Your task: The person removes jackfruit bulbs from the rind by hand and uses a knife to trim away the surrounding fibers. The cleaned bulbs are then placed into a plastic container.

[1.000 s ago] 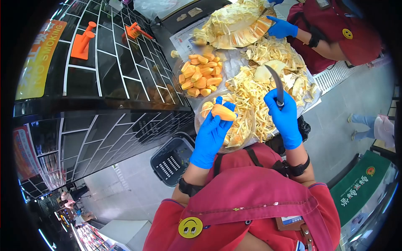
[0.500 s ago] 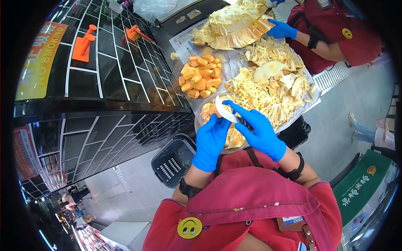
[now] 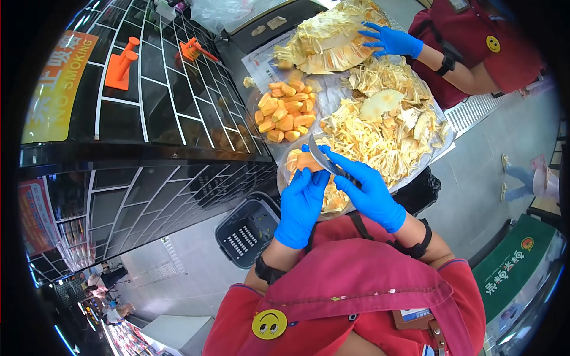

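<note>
While the left hand [image 3: 301,202], in a blue glove, was curled around an orange jackfruit pod [image 3: 307,161] and held it just above the near bowl [image 3: 284,178], the right hand [image 3: 369,193], also gloved in blue, was closed on the handle of a curved knife [image 3: 323,158]. Its blade lay against the pod, and the extended right forefinger ran along the back of the blade. Both hands met over the near bowl, which held more orange pieces and pale scraps. Farther away and slightly left stood a second bowl [image 3: 256,130] filled with peeled orange pods [image 3: 284,113]. To the right of both bowls spread a heap of pale yellow jackfruit fibres [image 3: 386,130] on the covered table. At the far end lay a large cut jackfruit section [image 3: 326,44], on which a co-worker's blue-gloved hand [image 3: 389,40] rested with fingers spread. Below the table, on the near left, a dark plastic basket [image 3: 246,230] stood on the floor.
</note>
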{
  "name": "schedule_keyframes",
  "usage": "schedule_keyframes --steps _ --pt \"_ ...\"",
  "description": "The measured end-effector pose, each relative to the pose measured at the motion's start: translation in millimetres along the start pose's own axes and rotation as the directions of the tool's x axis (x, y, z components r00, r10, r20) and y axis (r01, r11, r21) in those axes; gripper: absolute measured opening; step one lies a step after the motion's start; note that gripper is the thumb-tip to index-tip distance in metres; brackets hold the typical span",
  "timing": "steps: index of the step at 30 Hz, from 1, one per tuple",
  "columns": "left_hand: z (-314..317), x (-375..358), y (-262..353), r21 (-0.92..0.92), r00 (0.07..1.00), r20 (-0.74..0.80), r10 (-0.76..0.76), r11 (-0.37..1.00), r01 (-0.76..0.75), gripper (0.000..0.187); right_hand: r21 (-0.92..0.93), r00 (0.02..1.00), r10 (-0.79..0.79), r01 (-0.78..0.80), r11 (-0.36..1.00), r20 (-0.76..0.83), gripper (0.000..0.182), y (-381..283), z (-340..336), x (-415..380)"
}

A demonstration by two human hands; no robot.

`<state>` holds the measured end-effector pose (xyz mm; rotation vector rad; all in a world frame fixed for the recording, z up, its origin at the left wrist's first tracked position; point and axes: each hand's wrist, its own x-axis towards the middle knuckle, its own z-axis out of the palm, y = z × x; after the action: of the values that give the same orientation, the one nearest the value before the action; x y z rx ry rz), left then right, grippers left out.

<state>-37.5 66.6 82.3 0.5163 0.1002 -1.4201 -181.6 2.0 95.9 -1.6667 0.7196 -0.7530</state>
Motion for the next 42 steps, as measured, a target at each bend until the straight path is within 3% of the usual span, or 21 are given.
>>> schedule_keyframes --steps 3,7,9,11,13,14,16,20,22,26,28,29,31,33,35,37,38,40,42 --pt "5.0 -2.5 -3.4 0.021 1.000 0.006 0.014 1.000 -0.014 0.052 0.115 0.991 0.135 -0.133 0.984 -0.012 0.045 0.1 2.1 -0.5" --pt "15.1 -2.4 -5.9 -0.042 0.997 0.066 0.031 0.999 -0.029 0.054 0.274 0.977 0.183 -0.148 0.950 -0.107 0.041 9.2 3.5 2.2" --pt "15.5 -2.2 -2.2 -0.023 0.997 0.068 0.022 1.000 -0.021 0.055 0.371 0.910 0.303 -0.187 0.910 -0.284 0.037 10.8 -13.8 11.2" --pt "15.8 -0.5 2.0 -0.004 0.997 0.072 0.009 1.000 -0.009 0.056 0.376 0.918 0.292 -0.180 0.909 -0.267 0.036 18.0 -25.4 10.7" --pt "15.8 0.6 5.1 0.316 0.993 0.093 0.072 0.944 -0.098 0.058 0.151 0.899 0.418 -0.399 0.904 -0.129 0.033 23.2 -31.4 9.4" --pt "18.7 0.3 4.3 0.316 0.993 0.094 0.071 0.944 -0.098 0.058 0.151 0.899 0.418 -0.399 0.904 -0.129 0.033 24.7 -31.0 10.3" --pt "28.2 -1.7 1.0 0.662 0.974 0.162 0.161 0.714 -0.228 0.059 -0.105 0.919 0.307 -0.340 0.934 -0.247 0.031 24.7 -29.2 12.0" --pt "31.3 -7.4 2.3 0.755 0.964 0.209 0.165 0.600 -0.266 0.059 -0.037 0.956 0.232 -0.242 0.970 -0.180 0.028 3.3 -26.9 11.8" --pt "30.5 -7.2 1.9 0.822 0.960 0.211 0.185 0.498 -0.276 0.060 -0.090 0.985 -0.132 0.122 0.988 -0.107 0.029 4.3 -20.6 10.4" --pt "21.7 -4.1 -2.4 0.823 0.937 0.257 0.235 0.456 -0.340 0.058 -0.235 0.980 -0.199 0.196 0.952 0.013 0.024 -16.5 -14.0 14.6" --pt "18.8 -5.1 -0.1 0.891 0.909 0.356 0.216 0.217 -0.400 0.055 -0.243 0.977 -0.212 0.204 0.948 -0.006 0.020 -9.4 -9.9 15.9" --pt "18.4 -6.1 0.5 0.891 0.909 0.353 0.222 0.215 -0.399 0.055 -0.251 0.975 -0.223 0.209 0.945 -0.026 0.016 -6.4 -7.9 16.4" --pt "18.0 -7.5 0.8 0.882 0.956 0.248 0.155 0.372 -0.289 0.053 -0.192 0.988 -0.149 0.139 0.971 -0.037 0.014 -0.3 -6.5 15.2" --pt "22.5 -7.5 0.5 0.848 0.955 0.239 0.174 0.442 -0.292 0.053 -0.138 0.996 -0.073 0.066 0.988 -0.047 0.012 1.1 -9.2 14.2" --pt "26.4 -7.2 2.3 0.807 0.955 0.228 0.191 0.511 -0.295 0.054 -0.043 0.985 0.035 -0.043 0.998 -0.171 0.009 0.2 -12.6 13.1" --pt "28.7 -6.0 6.7 0.649 0.993 0.107 0.057 0.752 -0.113 0.056 -0.053 0.973 0.081 -0.095 0.994 -0.218 0.008 5.3 -21.1 12.7" --pt "26.8 -4.5 6.7 0.648 0.992 0.108 0.058 0.753 -0.115 0.056 -0.059 0.956 0.124 -0.144 0.988 -0.265 0.008 8.8 -25.9 13.4" --pt "18.5 -1.5 6.6 0.303 0.989 0.131 -0.064 0.953 0.021 0.060 -0.128 0.951 0.128 -0.169 0.977 -0.280 0.008 16.2 -32.2 15.6" --pt "13.9 0.5 7.1 0.204 0.988 0.129 -0.085 0.977 0.057 0.060 -0.220 0.939 0.145 -0.220 0.950 -0.311 0.008 27.9 -36.2 14.6"
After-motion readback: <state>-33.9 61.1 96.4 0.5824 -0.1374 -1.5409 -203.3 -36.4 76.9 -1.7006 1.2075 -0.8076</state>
